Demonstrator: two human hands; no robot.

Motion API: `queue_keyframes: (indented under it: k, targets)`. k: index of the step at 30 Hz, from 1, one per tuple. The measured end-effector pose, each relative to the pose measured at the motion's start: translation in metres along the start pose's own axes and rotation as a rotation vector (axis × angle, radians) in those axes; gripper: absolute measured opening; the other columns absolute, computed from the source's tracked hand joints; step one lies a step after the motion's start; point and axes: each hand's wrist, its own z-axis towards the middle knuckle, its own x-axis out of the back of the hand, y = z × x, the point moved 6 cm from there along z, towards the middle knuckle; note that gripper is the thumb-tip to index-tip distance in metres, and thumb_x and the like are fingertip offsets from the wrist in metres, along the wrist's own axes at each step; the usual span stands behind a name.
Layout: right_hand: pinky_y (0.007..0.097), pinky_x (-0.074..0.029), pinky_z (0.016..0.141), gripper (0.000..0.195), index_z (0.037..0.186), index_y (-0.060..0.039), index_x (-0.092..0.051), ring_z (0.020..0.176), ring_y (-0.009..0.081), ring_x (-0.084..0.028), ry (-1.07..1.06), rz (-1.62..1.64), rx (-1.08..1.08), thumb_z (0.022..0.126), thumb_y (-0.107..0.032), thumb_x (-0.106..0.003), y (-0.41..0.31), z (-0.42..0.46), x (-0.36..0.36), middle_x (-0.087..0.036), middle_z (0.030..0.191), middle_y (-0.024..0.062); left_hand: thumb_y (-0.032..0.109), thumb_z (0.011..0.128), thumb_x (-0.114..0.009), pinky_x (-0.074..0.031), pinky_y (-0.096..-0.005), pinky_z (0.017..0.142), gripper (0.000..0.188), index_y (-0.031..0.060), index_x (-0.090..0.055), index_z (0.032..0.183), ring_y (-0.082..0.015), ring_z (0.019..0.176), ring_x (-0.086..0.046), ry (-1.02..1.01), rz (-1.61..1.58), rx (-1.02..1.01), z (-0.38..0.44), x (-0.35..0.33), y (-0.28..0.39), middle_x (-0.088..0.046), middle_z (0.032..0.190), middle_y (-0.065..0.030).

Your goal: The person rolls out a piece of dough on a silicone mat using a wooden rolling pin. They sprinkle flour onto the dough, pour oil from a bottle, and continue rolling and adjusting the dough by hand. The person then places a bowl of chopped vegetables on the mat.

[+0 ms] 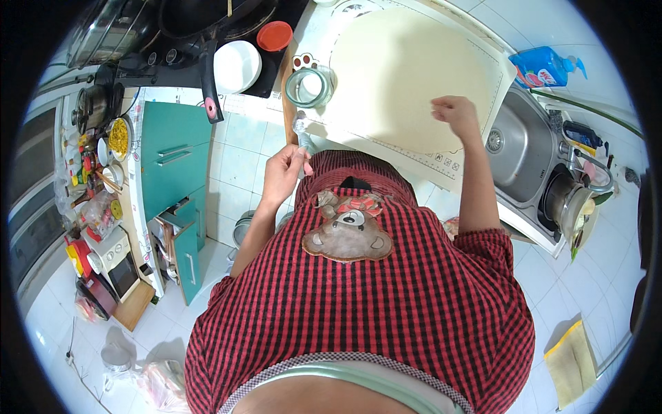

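Note:
A wide, thin sheet of rolled dough (pixel 382 77) covers much of a pale mat with printed markings (pixel 414 165) on the counter. My left hand (pixel 285 171) grips the handle of a small spoon (pixel 300 124), whose bowl seems to hold some white stuff. Just beyond the spoon stands a glass jar (pixel 307 89) with something white inside. Over the right part of the dough is my right hand (pixel 455 115), fingers loosely curled and nothing visible in them; whether it touches the dough cannot be told.
Left of the jar are a white bowl (pixel 237 67), a red lid (pixel 274 35) and a black pan (pixel 186 20) whose handle juts over the stove's edge. On the right lie a steel sink (pixel 517 150) and a blue pump bottle (pixel 543 67). A green cabinet door (pixel 187 264) hangs open at the left.

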Motion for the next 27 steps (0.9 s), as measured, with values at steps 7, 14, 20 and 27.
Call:
queue_keyframes:
  k: [7, 14, 20, 27]
  targets:
    - [0.0256, -0.056, 0.065, 0.020, 0.098, 0.0078, -0.070, 0.072, 0.0174, -0.070, 0.113, -0.061, -0.056, 0.080, 0.004, -0.062, 0.040, -0.016, 0.064, -0.070, 0.084, 0.0144, 0.020, 0.102, -0.048, -0.041, -0.0217, 0.058, 0.025, 0.0026, -0.062, 0.092, -0.0060, 0.060, -0.054, 0.019, -0.002, -0.004, 0.000, 0.002, -0.005, -0.063, 0.066, -0.0029]
    - [0.0261, -0.056, 0.068, 0.017, 0.097, 0.0055, -0.071, 0.072, 0.0163, -0.069, -0.024, 0.021, -0.195, 0.082, 0.000, -0.066, 0.043, -0.034, 0.081, -0.070, 0.081, 0.0131, 0.021, 0.103, -0.046, -0.042, -0.0222, 0.059, 0.025, 0.0027, -0.060, 0.092, -0.0070, 0.060, -0.055, -0.015, -0.005, -0.004, 0.003, 0.003, -0.009, -0.063, 0.066, -0.0039]
    - [0.0271, -0.057, 0.079, 0.023, 0.106, 0.0075, -0.068, 0.083, 0.0188, -0.070, -0.106, 0.194, 0.126, 0.088, -0.005, -0.063, -0.053, 0.020, 0.016, -0.070, 0.097, 0.0136, 0.017, 0.102, -0.047, -0.040, -0.0208, 0.056, 0.024, 0.0018, -0.062, 0.089, -0.0034, 0.058, -0.050, -0.018, 0.003, -0.009, 0.006, 0.001, -0.004, -0.064, 0.066, -0.0011]
    - [0.0262, -0.057, 0.072, 0.024, 0.107, 0.0074, -0.067, 0.077, 0.0169, -0.070, 0.280, 0.034, 0.269, 0.089, -0.007, -0.061, -0.071, 0.065, 0.081, -0.071, 0.091, 0.0112, 0.018, 0.102, -0.046, -0.046, -0.0217, 0.060, 0.026, -0.0007, -0.060, 0.090, -0.0068, 0.060, -0.058, -0.001, -0.012, 0.002, -0.002, 0.002, 0.003, -0.061, 0.065, -0.0022]
